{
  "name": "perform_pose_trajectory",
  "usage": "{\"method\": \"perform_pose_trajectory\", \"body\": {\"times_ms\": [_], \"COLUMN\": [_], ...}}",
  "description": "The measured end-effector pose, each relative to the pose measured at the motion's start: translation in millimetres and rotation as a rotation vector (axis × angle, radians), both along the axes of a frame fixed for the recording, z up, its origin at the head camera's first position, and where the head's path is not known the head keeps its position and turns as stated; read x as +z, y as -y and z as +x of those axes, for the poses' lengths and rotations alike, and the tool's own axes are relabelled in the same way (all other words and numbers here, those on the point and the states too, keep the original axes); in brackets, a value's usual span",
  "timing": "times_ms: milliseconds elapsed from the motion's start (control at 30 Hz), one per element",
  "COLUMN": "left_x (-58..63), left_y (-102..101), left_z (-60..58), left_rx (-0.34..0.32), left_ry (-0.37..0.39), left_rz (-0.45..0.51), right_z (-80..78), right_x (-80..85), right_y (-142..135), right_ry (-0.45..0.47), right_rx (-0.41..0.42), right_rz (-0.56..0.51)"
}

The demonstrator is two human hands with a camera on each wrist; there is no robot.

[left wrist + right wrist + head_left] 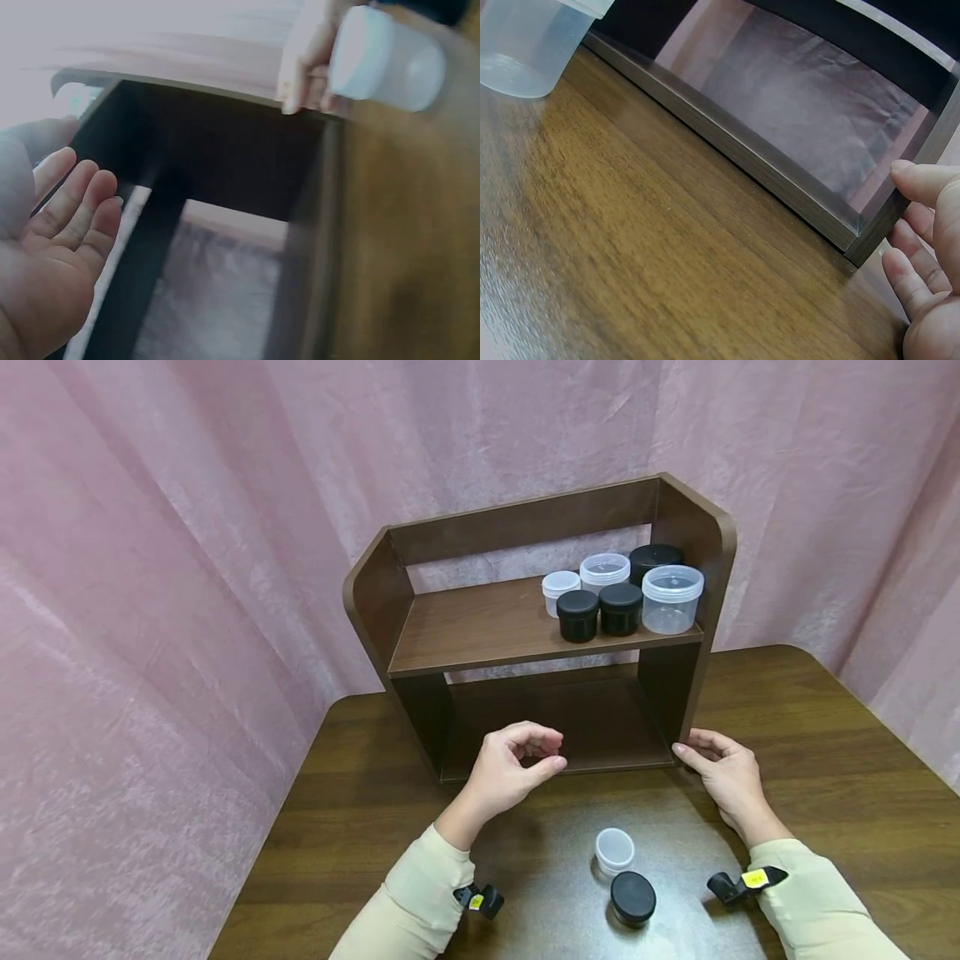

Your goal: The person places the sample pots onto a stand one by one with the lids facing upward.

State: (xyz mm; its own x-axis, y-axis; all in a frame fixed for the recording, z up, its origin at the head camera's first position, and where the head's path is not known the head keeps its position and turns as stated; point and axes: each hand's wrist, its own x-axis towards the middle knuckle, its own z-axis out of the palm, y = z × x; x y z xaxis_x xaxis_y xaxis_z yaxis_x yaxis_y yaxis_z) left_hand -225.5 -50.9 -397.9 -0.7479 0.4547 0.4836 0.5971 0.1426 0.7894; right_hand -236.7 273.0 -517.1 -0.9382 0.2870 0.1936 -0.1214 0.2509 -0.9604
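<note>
A brown two-tier wooden shelf (480, 625) stands on the table. My right hand (726, 777) grips its lower right front corner, the thumb on the front edge and the fingers around the outer side; the right wrist view shows this side panel (881, 232) between thumb and fingers. My left hand (517, 768) hovers before the lower tier with fingers loosely bent, holding nothing. Between my forearms on the table sit a small clear jar with a white lid (615, 850) and a small jar with a black lid (632, 897).
On the upper tier, several lidded jars crowd the right end: a large clear jar (672, 600), a large black-lidded jar (655, 560), two small black jars (577, 616) and two with whitish lids (561, 589). A pink curtain (225, 568) hangs behind the wooden table (330, 827).
</note>
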Motion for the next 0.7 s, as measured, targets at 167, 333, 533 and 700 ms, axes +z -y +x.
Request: {"method": "perform_pose_trajectory", "body": {"times_ms": [167,333,533,700], "left_x": [-26.8,-48.4,-40.0,-37.2], "left_y": [-0.5,-3.8,-10.8,-15.6], "left_z": [7.8,14.1,33.1,40.9], "left_rx": [-0.016,-0.058,-0.122,-0.166], "left_ry": [0.049,0.092,0.142,0.131], "left_rz": [-0.037,-0.078,-0.124,-0.190], "right_z": [0.1,0.2,0.7,0.6], "right_x": [0.4,0.3,0.7,1.0], "right_y": [0.8,2.1,1.9,2.0], "right_ry": [0.007,-0.004,-0.013,-0.019], "right_rx": [0.003,0.004,0.008,0.005], "right_rz": [0.000,-0.008,-0.027,-0.033]}}
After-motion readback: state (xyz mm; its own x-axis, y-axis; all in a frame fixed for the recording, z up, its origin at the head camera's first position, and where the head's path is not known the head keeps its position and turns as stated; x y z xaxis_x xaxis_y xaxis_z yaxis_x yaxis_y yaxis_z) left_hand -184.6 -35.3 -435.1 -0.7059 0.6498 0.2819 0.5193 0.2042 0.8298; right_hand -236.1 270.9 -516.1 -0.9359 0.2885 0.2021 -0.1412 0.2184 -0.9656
